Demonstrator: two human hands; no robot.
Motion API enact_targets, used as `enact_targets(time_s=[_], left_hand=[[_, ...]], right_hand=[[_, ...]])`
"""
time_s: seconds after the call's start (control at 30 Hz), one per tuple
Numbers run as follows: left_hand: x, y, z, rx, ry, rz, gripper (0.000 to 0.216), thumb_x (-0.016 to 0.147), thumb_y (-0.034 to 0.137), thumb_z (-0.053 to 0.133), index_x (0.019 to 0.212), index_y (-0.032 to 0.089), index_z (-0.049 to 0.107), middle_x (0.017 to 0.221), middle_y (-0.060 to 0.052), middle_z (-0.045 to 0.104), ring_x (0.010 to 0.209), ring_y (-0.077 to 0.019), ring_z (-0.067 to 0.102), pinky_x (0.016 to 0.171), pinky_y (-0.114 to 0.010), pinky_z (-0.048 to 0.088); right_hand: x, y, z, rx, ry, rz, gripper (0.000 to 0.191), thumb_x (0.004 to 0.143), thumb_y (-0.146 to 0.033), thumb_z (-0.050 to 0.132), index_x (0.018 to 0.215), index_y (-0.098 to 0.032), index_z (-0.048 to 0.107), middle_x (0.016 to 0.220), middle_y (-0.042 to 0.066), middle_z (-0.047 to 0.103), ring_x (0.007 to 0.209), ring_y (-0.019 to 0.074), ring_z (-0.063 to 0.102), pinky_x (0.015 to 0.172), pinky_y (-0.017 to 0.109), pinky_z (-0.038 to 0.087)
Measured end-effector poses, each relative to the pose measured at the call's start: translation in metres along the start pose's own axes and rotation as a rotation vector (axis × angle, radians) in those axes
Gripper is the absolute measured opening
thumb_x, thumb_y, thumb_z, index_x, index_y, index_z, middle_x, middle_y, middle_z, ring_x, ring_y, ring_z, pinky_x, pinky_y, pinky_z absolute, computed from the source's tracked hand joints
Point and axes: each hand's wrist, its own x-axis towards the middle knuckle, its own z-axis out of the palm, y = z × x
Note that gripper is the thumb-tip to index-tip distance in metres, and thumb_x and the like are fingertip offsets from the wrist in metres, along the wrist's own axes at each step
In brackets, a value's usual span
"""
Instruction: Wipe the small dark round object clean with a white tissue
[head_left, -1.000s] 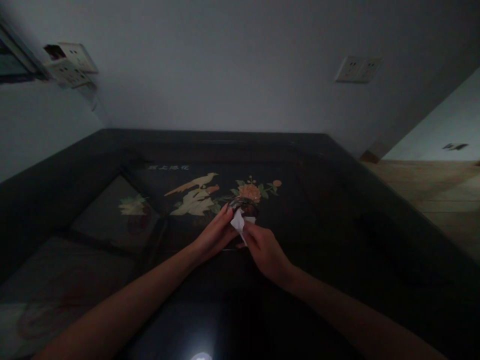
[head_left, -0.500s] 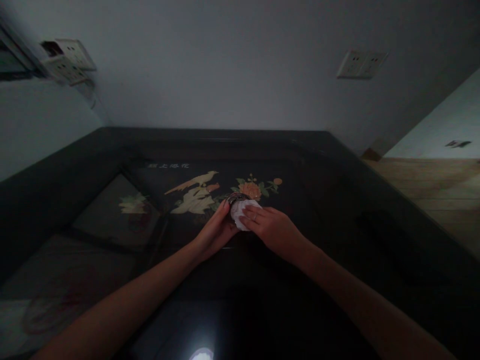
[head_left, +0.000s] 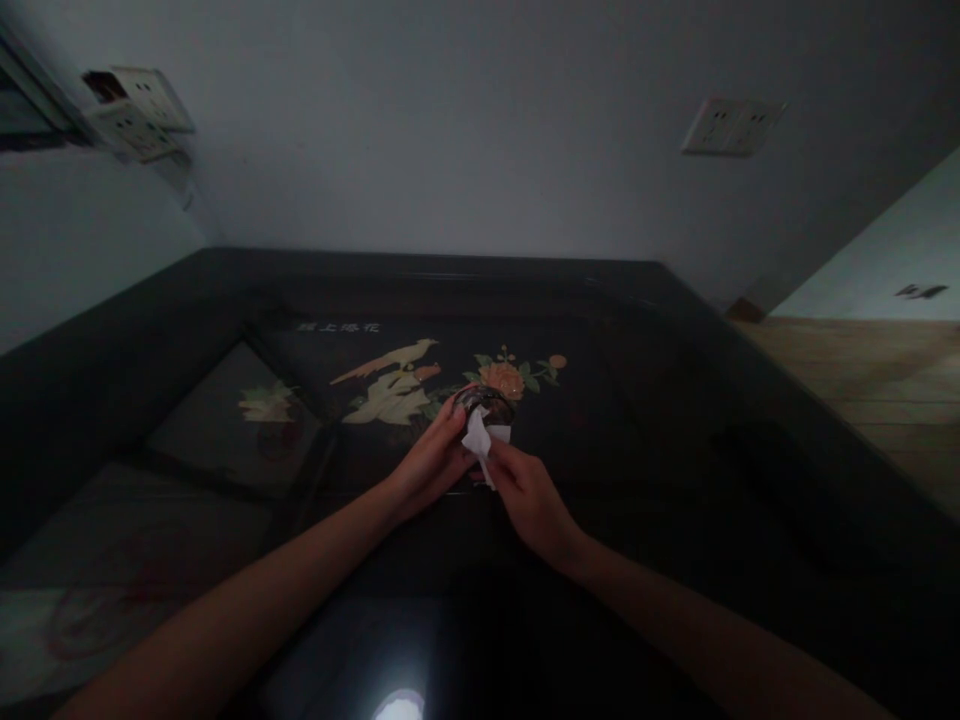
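My left hand (head_left: 431,465) is closed around the side of a small round, dark, shiny vessel (head_left: 498,408) that looks like a glass bowl. Its rim faces up toward me, and its lower part is hidden by my fingers and the paper. A white tissue (head_left: 477,436) is pinched in my right hand (head_left: 534,500). The crumpled paper stands up in front of the bowl and overlaps its near side. Whether the tissue reaches inside the bowl, I cannot tell. Both hands are held over a glossy black tabletop (head_left: 600,430).
Inlaid on the tabletop are a pale bird (head_left: 397,360) and an orange flower (head_left: 502,380). Behind it rises a grey wall (head_left: 450,130) with a right-hand socket plate (head_left: 733,127) and left-hand socket plates (head_left: 139,130). Wooden flooring (head_left: 877,370) shows at the right.
My right hand has drawn down and toward me, away from lying flat over the bowl. The tissue is now bunched upright, and more of the bowl's rim shows. My left hand keeps its hold.
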Motion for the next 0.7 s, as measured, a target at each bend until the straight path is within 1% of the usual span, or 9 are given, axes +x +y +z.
enact_targets(time_s=[0.1,0.2,0.23,0.37,0.47,0.53,0.6,0.63,0.7], left_hand=[[0.0,0.0,0.0,-0.002,0.005,-0.006,0.045,0.083,0.033,0.065,0.126,0.027,0.052,0.12,-0.006,0.061,0.102,-0.0194,0.059,0.084,-0.029,0.047],[0.0,0.0,-0.001,-0.015,0.001,-0.004,0.042,0.085,0.031,0.063,0.126,0.026,0.052,0.12,-0.007,0.061,0.109,-0.0212,0.057,0.091,-0.033,0.046],[0.001,0.0,-0.002,-0.016,-0.008,-0.004,0.041,0.086,0.031,0.062,0.126,0.026,0.052,0.121,-0.007,0.061,0.11,-0.0215,0.057,0.092,-0.034,0.046],[0.002,-0.001,-0.003,-0.038,-0.025,-0.007,0.038,0.087,0.032,0.06,0.124,0.025,0.053,0.12,-0.007,0.061,0.107,-0.0212,0.059,0.092,-0.035,0.046],[0.003,-0.002,-0.004,-0.077,0.016,-0.032,0.034,0.087,0.031,0.06,0.12,0.024,0.056,0.117,-0.006,0.063,0.102,-0.0186,0.061,0.09,-0.032,0.048],[0.003,-0.002,-0.004,-0.098,0.031,-0.044,0.03,0.088,0.03,0.06,0.117,0.022,0.058,0.115,-0.006,0.063,0.099,-0.017,0.061,0.088,-0.03,0.048],[0.003,-0.001,-0.003,-0.098,0.032,-0.046,0.029,0.088,0.03,0.06,0.116,0.023,0.058,0.115,-0.006,0.063,0.099,-0.0166,0.061,0.087,-0.03,0.049],[0.002,-0.001,-0.002,-0.091,0.032,-0.044,0.029,0.088,0.029,0.06,0.117,0.024,0.058,0.116,-0.006,0.063,0.1,-0.0169,0.061,0.087,-0.031,0.049],[0.002,0.0,-0.001,-0.069,0.025,-0.036,0.032,0.088,0.029,0.06,0.119,0.025,0.057,0.118,-0.006,0.062,0.102,-0.018,0.06,0.089,-0.032,0.049]], right_hand=[[0.003,-0.001,-0.005,-0.094,-0.027,-0.04,0.033,0.088,-0.006,0.04,0.11,-0.016,0.064,0.102,0.008,0.071,0.096,0.0203,0.066,0.081,0.029,0.052],[0.009,0.0,-0.017,-0.252,-0.118,-0.083,0.033,0.086,-0.002,0.041,0.102,-0.015,0.067,0.098,0.008,0.072,0.096,0.0208,0.067,0.085,0.031,0.05],[0.011,0.001,-0.021,-0.294,-0.157,-0.099,0.034,0.085,-0.001,0.041,0.103,-0.016,0.067,0.101,0.008,0.072,0.097,0.0206,0.067,0.087,0.032,0.05],[0.019,0.007,-0.038,-0.524,-0.266,-0.227,0.044,0.085,0.001,0.042,0.12,-0.017,0.061,0.122,0.008,0.066,0.114,0.0201,0.06,0.097,0.033,0.046],[0.023,0.01,-0.047,-0.756,-0.317,-0.35,0.043,0.089,-0.003,0.042,0.124,-0.019,0.059,0.128,0.007,0.062,0.12,0.0203,0.056,0.096,0.033,0.048],[0.024,0.01,-0.051,-0.878,-0.331,-0.407,0.041,0.09,-0.005,0.043,0.125,-0.018,0.059,0.13,0.009,0.061,0.123,0.0223,0.054,0.093,0.036,0.05],[0.025,0.009,-0.052,-0.927,-0.334,-0.418,0.04,0.09,-0.005,0.044,0.124,-0.016,0.06,0.13,0.011,0.06,0.124,0.025,0.053,0.091,0.04,0.051],[0.024,0.009,-0.052,-0.913,-0.336,-0.412,0.039,0.089,-0.005,0.043,0.124,-0.015,0.06,0.13,0.012,0.06,0.124,0.0255,0.053,0.091,0.041,0.051],[0.023,0.01,-0.048,-0.813,-0.313,-0.382,0.041,0.088,-0.004,0.042,0.123,-0.014,0.061,0.128,0.012,0.062,0.122,0.024,0.054,0.096,0.04,0.049]])
